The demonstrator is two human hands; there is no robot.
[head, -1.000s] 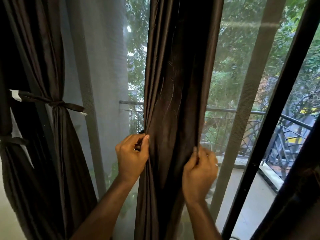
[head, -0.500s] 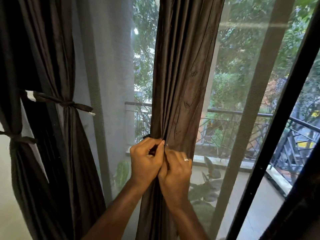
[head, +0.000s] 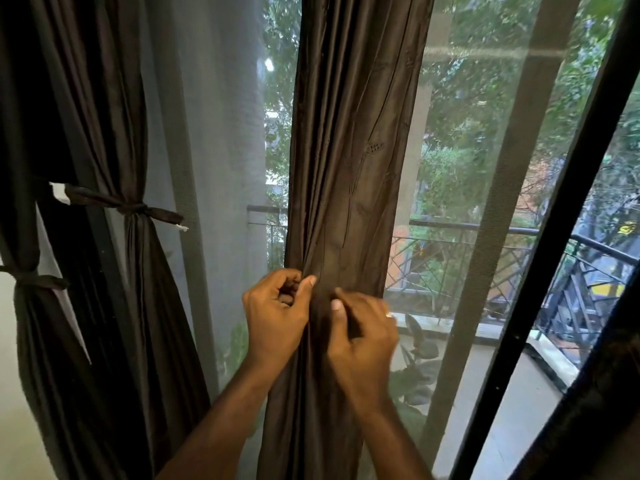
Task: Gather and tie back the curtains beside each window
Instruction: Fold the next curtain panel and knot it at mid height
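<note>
Both hands, left and right, pinch the gathered brown curtain before a mesh-screened balcony window

This is a home, an upstairs room. Dark curtains hang at tall screened windows. Outside, a balcony railing faces trees.

Tall window fitted with mesh screen; vertical screen frames run top to bottom. Dark sliding frame crosses diagonally at right. Outside: balcony floor, black metal railing with lattice infill, potted plant, dense green trees. Grey pillar at left. Diffuse daylight enters from outside.
</note>
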